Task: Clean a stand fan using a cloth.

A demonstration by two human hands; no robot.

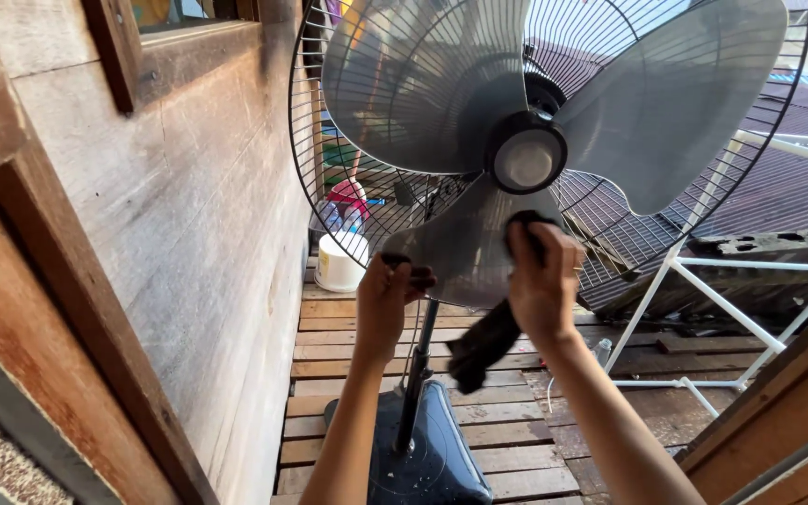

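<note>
Right hand (pixel 542 281) was closed around a dark cloth (pixel 483 341), pressing its upper end against the lower fan blade (pixel 465 248); the cloth's loose end hung down below the wrist. Left hand (pixel 390 295) pinched the lower left edge of the same blade, fingers curled over its rim. How far the fingers reached behind the blade could not be seen.

The blade belonged to a standing fan (pixel 535 140) with its front guard off: three grey see-through blades around a dark hub (pixel 527 159), the wire rear guard (pixel 329 187) behind them. The fan's top was cut off by the frame edge. Its pole (pixel 415 383) ran down between the forearms to a dark base (pixel 427 458), partly cut off at the bottom edge.

Through the blades and wire, things behind were hard to make out: a white bucket (pixel 340 262) on the plank floor (pixel 507 440), something pink above it, coloured clutter further back. A wooden wall (pixel 180 234) filled the left side. To the right stood a white metal frame (pixel 694 281) with a rusty corrugated roof (pixel 778 187) beyond it. A small clear bottle-like object near the right forearm was too hidden to identify.
</note>
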